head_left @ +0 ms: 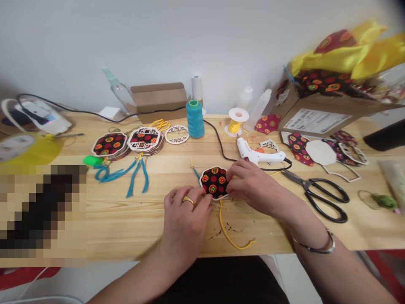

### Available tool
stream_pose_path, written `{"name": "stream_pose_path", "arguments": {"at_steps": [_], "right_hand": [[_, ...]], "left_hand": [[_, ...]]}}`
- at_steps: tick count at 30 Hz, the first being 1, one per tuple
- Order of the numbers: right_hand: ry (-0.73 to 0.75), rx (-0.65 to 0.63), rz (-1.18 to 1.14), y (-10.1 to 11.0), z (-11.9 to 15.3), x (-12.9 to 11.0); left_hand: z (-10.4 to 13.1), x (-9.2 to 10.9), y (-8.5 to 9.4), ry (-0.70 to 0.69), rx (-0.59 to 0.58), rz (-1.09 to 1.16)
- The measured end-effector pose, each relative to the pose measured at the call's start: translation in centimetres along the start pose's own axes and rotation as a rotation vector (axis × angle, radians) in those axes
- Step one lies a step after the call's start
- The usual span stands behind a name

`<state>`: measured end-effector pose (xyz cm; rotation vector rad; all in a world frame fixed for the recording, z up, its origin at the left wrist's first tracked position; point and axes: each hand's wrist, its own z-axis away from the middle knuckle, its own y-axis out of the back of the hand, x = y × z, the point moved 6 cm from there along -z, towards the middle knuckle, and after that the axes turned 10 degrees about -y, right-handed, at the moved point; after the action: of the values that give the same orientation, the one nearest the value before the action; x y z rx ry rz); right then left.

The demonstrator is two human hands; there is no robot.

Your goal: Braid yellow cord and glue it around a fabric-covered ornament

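Observation:
A dark fabric-covered plaque (214, 182) with red and orange flowers and a pale scalloped rim lies on the wooden table. My left hand (188, 215), with a gold ring, has its curled fingers on the plaque's lower left edge. At the right edge, my right hand (253, 183) pinches the plaque, its fingertips partly hidden. A yellow cord (224, 226) runs from under the plaque toward the table's front edge. Blue thread with a yellow end (193, 168) sticks out at the upper left. Just behind my right hand lies a white glue gun (259, 155).
Black-handled scissors (308, 185) lie to the right, near fabric pieces (300, 147). Behind stand a teal thread cone (195, 119), a yellow cord spool (234, 124) and a cardboard box (316, 114). Stacked plaques (144, 139) with blue tassels sit at left. A black cable (218, 139) crosses the back.

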<state>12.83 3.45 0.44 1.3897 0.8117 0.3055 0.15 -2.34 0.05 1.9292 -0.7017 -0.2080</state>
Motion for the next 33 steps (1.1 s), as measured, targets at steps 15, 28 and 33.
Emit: {"name": "stream_pose_path", "arguments": {"at_steps": [15, 28, 33], "right_hand": [[-0.038, 0.035, 0.004, 0.3, 0.1, -0.2], [-0.063, 0.037, 0.084, -0.1, 0.1, -0.3], [-0.052, 0.04, 0.107, -0.2, 0.1, -0.4]], "left_hand": [[-0.2, -0.3, -1.5, -0.077, 0.004, 0.112], [-0.9, 0.0, -1.0, -0.025, -0.04, 0.048], [-1.1, -0.1, -1.4, -0.051, -0.098, 0.04]]}}
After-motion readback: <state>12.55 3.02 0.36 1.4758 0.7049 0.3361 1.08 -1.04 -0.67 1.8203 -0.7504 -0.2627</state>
